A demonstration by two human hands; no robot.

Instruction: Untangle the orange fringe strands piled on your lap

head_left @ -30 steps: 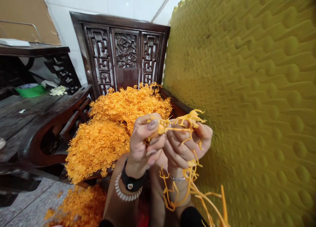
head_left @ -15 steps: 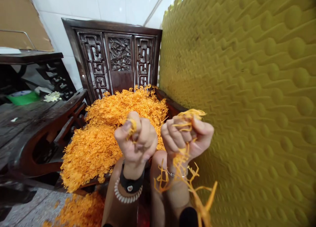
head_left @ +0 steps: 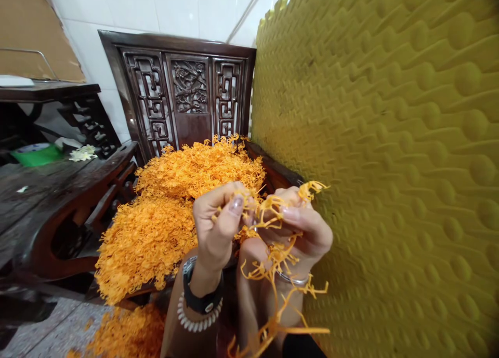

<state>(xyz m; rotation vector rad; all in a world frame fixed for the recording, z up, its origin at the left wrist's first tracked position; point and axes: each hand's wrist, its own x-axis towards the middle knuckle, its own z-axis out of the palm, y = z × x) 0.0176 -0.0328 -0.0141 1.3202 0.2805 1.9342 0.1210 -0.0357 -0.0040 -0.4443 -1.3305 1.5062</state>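
The orange strand [head_left: 281, 253] dangles from the right hand [head_left: 306, 225], pinched there, its long axis running down and nearer, side tips splaying. The left hand [head_left: 218, 223] pinches orange bits [head_left: 245, 198] just beside. Beyond, a heap [head_left: 152, 238] lies in the chair [head_left: 191, 128].

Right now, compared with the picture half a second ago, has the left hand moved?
Yes. Against the carved wooden back, the left hand has shifted slightly rightward in the view, its thumb now nearer the right hand.
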